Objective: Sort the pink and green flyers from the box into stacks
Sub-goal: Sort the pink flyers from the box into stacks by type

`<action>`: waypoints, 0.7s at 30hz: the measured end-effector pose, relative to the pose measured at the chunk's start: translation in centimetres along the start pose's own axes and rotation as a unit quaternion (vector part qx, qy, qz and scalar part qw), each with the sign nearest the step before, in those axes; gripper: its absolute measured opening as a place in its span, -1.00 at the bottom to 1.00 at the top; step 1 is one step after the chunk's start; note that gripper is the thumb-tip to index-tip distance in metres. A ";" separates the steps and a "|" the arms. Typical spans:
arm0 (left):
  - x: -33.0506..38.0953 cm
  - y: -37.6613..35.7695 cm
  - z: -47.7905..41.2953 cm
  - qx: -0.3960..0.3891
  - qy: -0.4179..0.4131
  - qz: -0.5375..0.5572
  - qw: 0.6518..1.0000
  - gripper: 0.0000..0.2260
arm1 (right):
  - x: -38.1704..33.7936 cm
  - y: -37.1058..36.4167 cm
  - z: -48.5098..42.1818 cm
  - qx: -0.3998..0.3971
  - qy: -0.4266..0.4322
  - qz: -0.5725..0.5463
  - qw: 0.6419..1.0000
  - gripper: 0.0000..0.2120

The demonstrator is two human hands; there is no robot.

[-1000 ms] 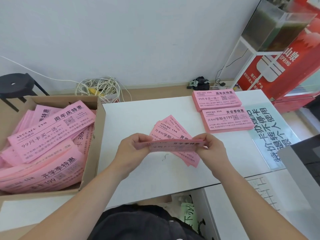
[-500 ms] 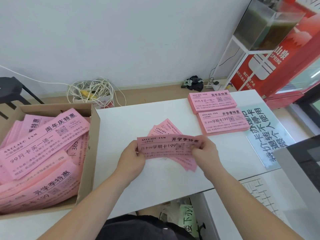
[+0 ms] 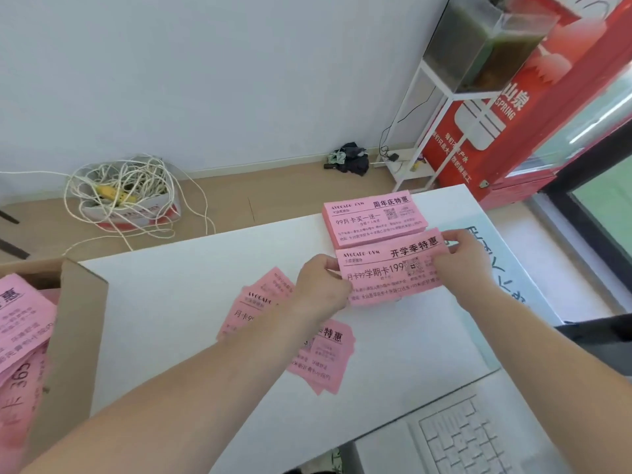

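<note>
At two o'clock on the white table (image 3: 191, 268), we record one pink flyer (image 3: 386, 273) held flat, print upward. The left hand (image 3: 318, 285) pinches its nine o'clock edge. The right hand (image 3: 458, 258) pinches the three o'clock edge, one fingertip on the far corner. The flyer's far edge meets the near edge of the squared pink stack (image 3: 372, 217) at twelve o'clock. We cannot tell what lies beneath it. Loose pink flyers (image 3: 321, 364) lie fanned at seven o'clock of the hands, partly under the left forearm. Bare tabletop runs from ten o'clock to the cardboard box (image 3: 78, 319) at nine, which holds the boxed flyers (image 3: 20, 323). A white keyboard (image 3: 472, 436) sits at five o'clock.
</note>
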State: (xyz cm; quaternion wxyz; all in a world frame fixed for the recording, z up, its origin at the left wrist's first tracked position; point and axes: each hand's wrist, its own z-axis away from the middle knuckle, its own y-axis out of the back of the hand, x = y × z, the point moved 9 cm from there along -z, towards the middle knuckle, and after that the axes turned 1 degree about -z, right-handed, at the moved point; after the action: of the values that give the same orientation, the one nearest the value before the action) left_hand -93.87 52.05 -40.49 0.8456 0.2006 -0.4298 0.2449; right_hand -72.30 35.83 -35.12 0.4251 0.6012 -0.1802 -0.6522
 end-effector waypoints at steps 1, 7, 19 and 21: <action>0.0 -0.7 -1.0 0.007 -0.005 0.004 1.000 -0.78 | 0.4 0.0 -0.9 0.004 0.003 0.014 1.000 -0.61; -0.4 -1.9 -4.1 0.061 -0.040 -0.033 0.997 -0.69 | 2.3 -0.9 -3.7 0.011 -0.004 0.000 1.000 -0.53; -0.8 -2.8 -2.2 0.014 -0.084 -0.144 0.986 -0.82 | 4.8 -3.2 -3.6 -0.170 0.012 0.113 0.979 -0.07; -0.6 -3.9 -1.7 -0.001 -0.089 -0.151 0.985 -0.77 | 5.4 -4.4 -3.0 -0.232 0.016 0.157 0.960 0.04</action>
State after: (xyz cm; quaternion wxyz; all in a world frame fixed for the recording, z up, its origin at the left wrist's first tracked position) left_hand -90.82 49.75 -42.47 0.8314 0.2831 -0.4685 0.0955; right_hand -70.47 35.03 -42.40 0.6530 0.4606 -0.1092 -0.5912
